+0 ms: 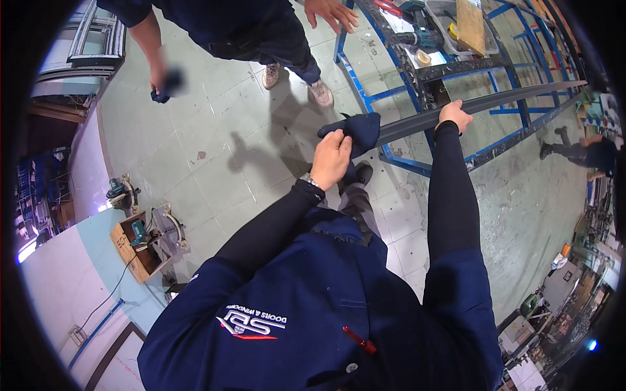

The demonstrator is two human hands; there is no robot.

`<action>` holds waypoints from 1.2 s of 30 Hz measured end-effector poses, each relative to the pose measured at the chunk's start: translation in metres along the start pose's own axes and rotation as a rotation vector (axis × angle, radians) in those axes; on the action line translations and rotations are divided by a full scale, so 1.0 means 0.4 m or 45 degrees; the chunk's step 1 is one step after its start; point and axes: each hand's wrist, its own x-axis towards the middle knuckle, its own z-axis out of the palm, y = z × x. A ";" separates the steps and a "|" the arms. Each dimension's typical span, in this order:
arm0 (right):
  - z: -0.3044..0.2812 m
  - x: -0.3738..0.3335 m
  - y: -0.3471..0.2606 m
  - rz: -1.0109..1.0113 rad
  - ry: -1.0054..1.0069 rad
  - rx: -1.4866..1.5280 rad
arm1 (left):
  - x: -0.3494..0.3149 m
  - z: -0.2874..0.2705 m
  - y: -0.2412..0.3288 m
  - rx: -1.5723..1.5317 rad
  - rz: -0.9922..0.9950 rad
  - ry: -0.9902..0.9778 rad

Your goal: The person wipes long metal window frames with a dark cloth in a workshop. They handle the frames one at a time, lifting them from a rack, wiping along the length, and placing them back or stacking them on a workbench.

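A long dark grey profile bar (515,96) lies across the blue-and-black metal stand, its near left end reaching past the stand's edge. A dark blue cloth (362,130) covers that left end. My left hand (332,158) is closed on the cloth, fingers bunched at its left side. Farther along to the right, my right hand (456,116) grips the bar, its fingers mostly hidden behind it. I cannot tell whether the cloth goes all the way around the bar.
The stand (479,156) bears a cordless drill (422,36) and a plastic bin (450,19) with a wooden block (471,26). A co-worker (241,29) stands opposite, holding something dark in one hand. A wooden box with a power tool (140,238) stands at left. Another person (590,155) is at far right.
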 end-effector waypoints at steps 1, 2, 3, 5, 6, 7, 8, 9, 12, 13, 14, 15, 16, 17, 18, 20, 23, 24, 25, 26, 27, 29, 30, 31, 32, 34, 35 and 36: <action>0.001 -0.001 0.004 -0.015 0.006 -0.022 | 0.006 -0.014 -0.004 -0.107 -0.014 -0.033; 0.000 -0.006 0.001 -0.034 0.010 -0.036 | 0.009 -0.035 -0.037 -0.059 0.003 -0.099; -0.001 -0.012 -0.002 -0.053 0.014 -0.051 | 0.008 -0.060 -0.084 -0.010 0.019 -0.166; 0.003 -0.013 -0.009 -0.072 0.009 -0.043 | -0.017 -0.088 -0.160 -0.707 -0.286 -0.245; 0.009 -0.007 -0.008 -0.085 0.020 -0.056 | -0.010 -0.100 -0.156 -0.888 -0.322 -0.180; 0.009 -0.001 0.004 -0.097 0.033 -0.084 | -0.012 -0.108 -0.144 -1.074 -0.371 -0.113; 0.007 0.002 0.009 -0.085 0.030 -0.060 | 0.010 -0.123 -0.072 -1.152 -0.341 -0.137; 0.007 -0.003 0.014 -0.087 0.029 -0.073 | 0.023 -0.117 -0.058 -0.951 -0.338 -0.249; 0.010 0.014 0.017 -0.111 0.026 -0.070 | 0.069 -0.095 0.002 -0.301 -0.249 -0.511; 0.011 0.016 0.018 -0.113 0.020 -0.064 | 0.076 -0.089 0.033 -0.062 -0.195 -0.553; 0.012 0.019 0.020 -0.115 0.014 -0.057 | 0.087 -0.088 0.045 -0.010 -0.175 -0.589; 0.015 0.021 0.020 -0.117 0.007 -0.051 | 0.105 -0.085 0.022 -0.085 -0.157 -0.618; 0.015 0.016 0.018 -0.113 0.009 -0.049 | 0.120 -0.088 0.002 -0.160 -0.146 -0.650; 0.017 0.012 0.014 -0.110 0.011 -0.047 | 0.123 -0.090 -0.017 -0.236 -0.135 -0.680; 0.018 0.006 0.010 -0.108 0.012 -0.044 | 0.105 -0.094 -0.037 -0.283 -0.074 -0.627; 0.018 0.011 0.016 -0.104 0.024 -0.062 | 0.104 -0.123 -0.026 -0.153 -0.017 -0.685; 0.012 -0.009 0.001 -0.105 0.013 -0.059 | 0.072 -0.161 -0.179 0.139 0.372 -0.561; 0.009 -0.003 0.008 -0.094 0.015 -0.055 | 0.059 -0.206 -0.189 0.142 0.094 -0.789; 0.011 -0.003 0.009 -0.082 0.010 -0.046 | 0.045 -0.243 -0.241 0.061 -0.280 -0.970; 0.015 0.017 0.018 -0.099 0.006 -0.050 | -0.022 -0.254 -0.293 -0.377 -0.355 -0.552; 0.021 0.017 0.018 -0.094 0.018 -0.029 | -0.060 -0.255 -0.295 -0.948 -0.478 -0.362; 0.021 0.001 0.012 -0.096 0.034 -0.008 | -0.030 -0.246 -0.281 -1.412 -0.808 -0.218; 0.015 0.010 0.029 -0.107 0.023 -0.017 | -0.020 -0.229 -0.250 -1.505 -0.769 -0.278; 0.018 0.019 0.032 -0.134 0.031 -0.033 | -0.009 -0.197 -0.236 -1.555 -0.778 -0.314; 0.022 0.024 0.035 -0.138 0.009 -0.004 | 0.000 -0.154 -0.180 -1.419 -0.734 -0.275; 0.023 0.036 0.038 -0.158 -0.007 0.002 | 0.017 -0.054 -0.155 -0.967 -0.568 -0.450; 0.024 0.040 0.039 -0.166 -0.005 -0.012 | 0.019 -0.027 -0.115 -0.825 -0.411 -0.400; 0.027 0.041 0.035 -0.173 0.000 -0.018 | 0.021 -0.005 -0.110 -0.807 -0.477 -0.417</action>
